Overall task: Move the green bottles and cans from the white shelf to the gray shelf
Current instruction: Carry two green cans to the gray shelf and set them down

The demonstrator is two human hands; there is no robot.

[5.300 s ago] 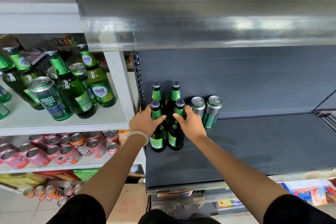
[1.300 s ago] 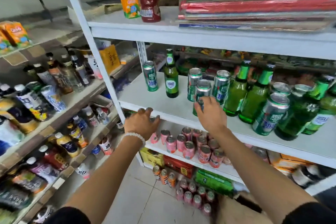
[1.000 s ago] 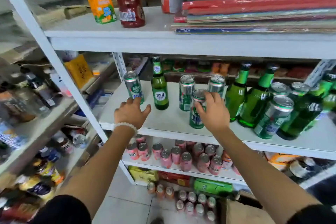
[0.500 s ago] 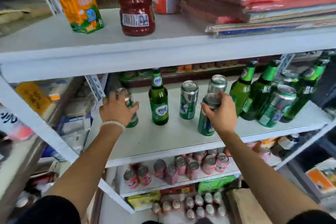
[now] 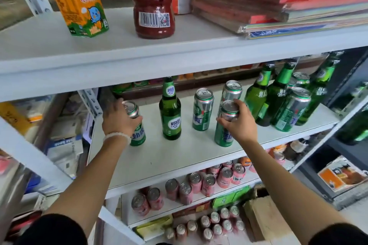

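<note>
Both hands are up at the middle board of the white shelf (image 5: 179, 157), each wrapped round a green beer can. The left hand (image 5: 117, 119), with a pale bead bracelet at the wrist, grips the left can (image 5: 137, 131) near its top; the right hand (image 5: 239, 123) curls over the rim and upper body of the right can (image 5: 224, 135). Both cans look to be standing on the board, so I'd say this is the start of a pick-up, not a carry.

Plenty is left here. Between the two held cans stand a green Laoshan bottle (image 5: 170, 111) and another can (image 5: 202, 109), with a further can (image 5: 232, 90) just behind the right hand. Off to the right is a tight cluster: several green bottles (image 5: 256, 95) leaning together, with at least one can (image 5: 291, 109) in front of them.

The gray shelf (image 5: 350, 77) shows only as a dark edge at the far right, and I can't tell what stands on it. Judging by the white shelf alone, the job is well short of done: these two cans go next, then several more trips.

Pink cans (image 5: 199, 183) on the board below and the orange Qoo carton (image 5: 77, 2) above are not part of this.
</note>
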